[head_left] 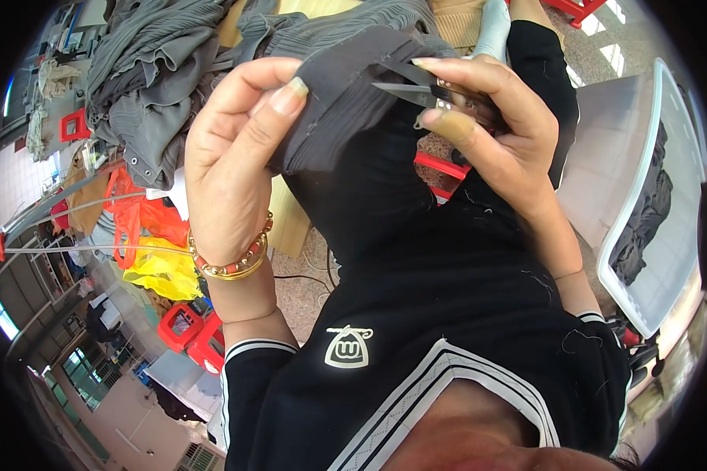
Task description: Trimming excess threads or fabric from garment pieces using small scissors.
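Note:
My left hand (239,153) pinches a dark grey piece of fabric (330,106) by its left edge, thumb on top. The cloth has a ribbed, pleated section and a flat section, with pale thread bits along a seam. In my right hand (503,118) is a pair of thread snips (410,94), blades apart and pointing left. Their tips lie over or against the right side of the fabric; I cannot tell if they touch it. A tan covering wraps my right thumb tip. My fingers hide part of the snips' handles.
Heaped grey ribbed garments (153,71) lie at the far left. A white plastic bin (605,259) with dark cloth inside stands at the right. Red (153,212) and yellow plastic bags (165,271) and a red stool (184,330) are on the left.

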Action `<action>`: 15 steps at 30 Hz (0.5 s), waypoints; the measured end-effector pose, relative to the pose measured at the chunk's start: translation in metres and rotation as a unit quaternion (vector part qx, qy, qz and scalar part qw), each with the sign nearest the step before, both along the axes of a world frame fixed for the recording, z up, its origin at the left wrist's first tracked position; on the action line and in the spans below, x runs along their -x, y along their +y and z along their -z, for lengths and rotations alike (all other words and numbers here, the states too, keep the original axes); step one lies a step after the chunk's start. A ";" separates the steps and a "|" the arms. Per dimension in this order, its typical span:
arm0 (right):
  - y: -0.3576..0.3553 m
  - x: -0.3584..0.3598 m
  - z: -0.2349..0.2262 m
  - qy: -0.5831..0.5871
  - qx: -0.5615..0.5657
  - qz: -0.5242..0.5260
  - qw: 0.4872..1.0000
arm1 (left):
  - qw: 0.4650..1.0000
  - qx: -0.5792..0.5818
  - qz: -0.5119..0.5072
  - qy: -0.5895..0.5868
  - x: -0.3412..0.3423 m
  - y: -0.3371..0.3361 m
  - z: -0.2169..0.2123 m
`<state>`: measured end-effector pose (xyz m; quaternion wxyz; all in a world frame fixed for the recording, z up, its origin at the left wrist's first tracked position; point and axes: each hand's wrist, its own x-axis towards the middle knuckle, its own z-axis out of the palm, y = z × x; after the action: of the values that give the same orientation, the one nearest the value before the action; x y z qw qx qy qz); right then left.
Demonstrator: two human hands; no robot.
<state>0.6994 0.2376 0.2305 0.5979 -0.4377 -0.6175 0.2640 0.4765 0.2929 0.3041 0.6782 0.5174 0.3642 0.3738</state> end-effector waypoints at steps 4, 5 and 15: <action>0.004 0.001 -0.002 -0.006 -0.004 -0.007 1.000 | 1.000 -0.008 0.000 0.005 0.003 0.000 0.003; 0.005 0.001 -0.002 -0.011 -0.013 -0.013 1.000 | 1.000 -0.012 -0.003 0.005 0.004 0.000 0.003; 0.006 0.006 -0.002 -0.015 0.002 -0.016 1.000 | 1.000 0.021 -0.015 0.003 0.003 -0.001 0.005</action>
<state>0.6938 0.2432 0.2328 0.5834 -0.4331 -0.6324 0.2685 0.4731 0.2919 0.2990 0.6823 0.4989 0.3815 0.3743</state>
